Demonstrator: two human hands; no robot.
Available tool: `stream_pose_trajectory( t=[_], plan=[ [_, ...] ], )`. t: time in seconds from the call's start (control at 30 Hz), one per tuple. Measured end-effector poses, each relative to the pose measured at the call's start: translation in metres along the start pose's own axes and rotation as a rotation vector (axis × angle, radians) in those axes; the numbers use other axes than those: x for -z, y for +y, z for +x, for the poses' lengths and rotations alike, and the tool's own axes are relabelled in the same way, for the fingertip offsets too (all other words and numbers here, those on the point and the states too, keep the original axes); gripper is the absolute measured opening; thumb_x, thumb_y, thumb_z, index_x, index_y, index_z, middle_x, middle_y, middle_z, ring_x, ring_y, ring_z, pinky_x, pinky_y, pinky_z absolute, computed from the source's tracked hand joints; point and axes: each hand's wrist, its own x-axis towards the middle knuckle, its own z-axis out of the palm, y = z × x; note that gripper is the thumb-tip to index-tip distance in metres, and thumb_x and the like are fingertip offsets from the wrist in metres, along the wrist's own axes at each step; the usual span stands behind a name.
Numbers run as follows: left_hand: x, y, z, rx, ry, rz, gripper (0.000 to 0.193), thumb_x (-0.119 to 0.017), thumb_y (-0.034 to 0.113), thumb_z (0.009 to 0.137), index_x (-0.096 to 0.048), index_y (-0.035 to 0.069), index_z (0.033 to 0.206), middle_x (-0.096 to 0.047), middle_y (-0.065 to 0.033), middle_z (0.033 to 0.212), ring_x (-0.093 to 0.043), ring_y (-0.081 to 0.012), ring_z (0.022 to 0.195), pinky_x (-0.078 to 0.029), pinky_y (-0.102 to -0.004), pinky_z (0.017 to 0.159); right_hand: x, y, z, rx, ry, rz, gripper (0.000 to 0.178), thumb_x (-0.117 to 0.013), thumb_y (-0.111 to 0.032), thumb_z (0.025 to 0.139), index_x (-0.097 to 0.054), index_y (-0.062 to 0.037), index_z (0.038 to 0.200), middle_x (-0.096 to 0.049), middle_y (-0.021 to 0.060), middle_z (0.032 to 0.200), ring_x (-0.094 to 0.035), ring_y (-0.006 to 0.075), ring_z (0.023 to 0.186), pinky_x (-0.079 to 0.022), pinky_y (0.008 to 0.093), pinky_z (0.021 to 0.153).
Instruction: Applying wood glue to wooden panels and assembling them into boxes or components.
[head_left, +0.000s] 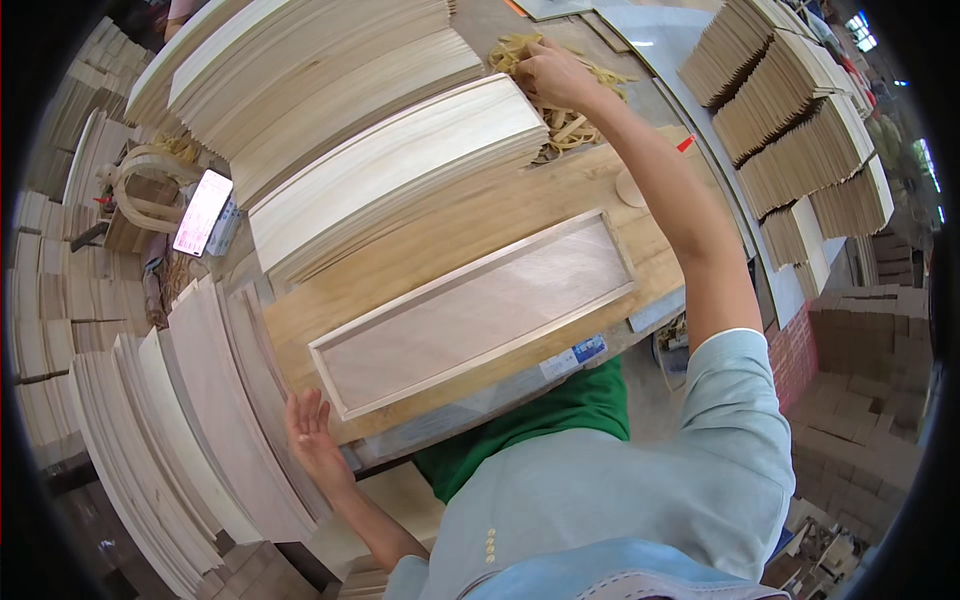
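A shallow rectangular wooden tray-like frame (470,315) with a thin pinkish panel inside lies at a slant on the wooden work board (420,262). My left hand (312,432) is open beside the frame's near left corner, palm up with fingers stretched, and holds nothing. My right arm reaches across to the far side of the bench. There my right hand (550,78) is closed at a heap of yellowish-tan flat bands (572,128). Its fingertips are partly hidden, so I cannot make out what is between them.
Stacked pale wooden panels (400,165) stand along the far side, with more boards (225,390) at the left. A lit phone (204,212) leans near a tape roll (150,185). Grooved wood pieces (790,120) are piled at the far right. A red-tipped object (686,143) lies near my right forearm.
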Motion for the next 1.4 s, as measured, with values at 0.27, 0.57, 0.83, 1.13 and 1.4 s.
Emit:
stream_pose_trajectory(
  t=[0.27, 0.57, 0.83, 1.13, 1.4],
  plan=[
    [0.001, 0.018, -0.038, -0.046, 0.153, -0.018, 0.054, -0.044, 0.039, 0.099, -0.043, -0.005, 0.13, -0.057, -0.0185, 0.122, -0.055, -0.0272, 0.115, -0.043, -0.04, 0.099, 0.018, 0.029, 0.028, -0.442, 0.375, 0.33, 0.019, -0.054, -0.016, 0.087, -0.063, -0.0023, 0.096, -0.068, 0.0164, 0.092, -0.065, 0.0329, 0.084, -0.05, 0.0405, 0.079],
    [-0.057, 0.072, -0.03, -0.217, 0.24, 0.199, 0.028, -0.052, 0.003, 0.093, -0.054, -0.006, 0.119, -0.061, -0.0177, 0.114, -0.059, -0.0232, 0.107, -0.046, -0.037, 0.095, 0.082, 0.038, -0.002, -0.448, 0.622, 0.827, 0.02, -0.053, -0.016, 0.086, -0.061, 0.0013, 0.092, -0.065, 0.0145, 0.08, -0.062, 0.0251, 0.078, -0.048, 0.0353, 0.073],
    [-0.23, 0.131, 0.03, -0.584, -0.25, 0.281, 0.042, -0.064, 0.005, 0.085, -0.053, 0.001, 0.125, -0.059, -0.011, 0.119, -0.058, -0.02, 0.108, -0.044, -0.0321, 0.095, 0.162, -0.118, -0.115, -0.149, 0.152, 1.601, 0.014, -0.05, -0.012, 0.09, -0.056, -0.0003, 0.095, -0.067, 0.0125, 0.084, -0.067, 0.0195, 0.08, -0.053, 0.0299, 0.076],
    [-0.202, 0.092, 0.0, 0.213, -0.53, -0.276, 0.022, -0.052, 0.008, 0.094, -0.06, -0.004, 0.11, -0.06, -0.0032, 0.073, -0.057, -0.0097, 0.066, -0.048, -0.0245, 0.07, 0.123, -0.183, -0.223, -0.428, -0.17, 2.29, 0.015, -0.055, -0.009, 0.089, -0.056, -0.0035, 0.104, -0.055, 0.0017, 0.081, -0.052, 0.01, 0.066, -0.046, 0.0244, 0.063],
    [-0.021, 0.084, 0.0, 0.231, -0.215, 0.186, 0.039, -0.063, 0.002, 0.079, -0.055, 0.001, 0.117, -0.046, 0.0048, 0.06, -0.043, -0.0045, 0.05, -0.035, -0.0201, 0.045, 0.121, -0.08, -0.274, -0.499, -0.278, 1.074, 0.033, -0.062, -0.007, 0.084, -0.059, -0.0059, 0.116, -0.039, -0.0065, 0.07, -0.036, 0.0018, 0.051, -0.028, 0.0198, 0.042]
  ],
)
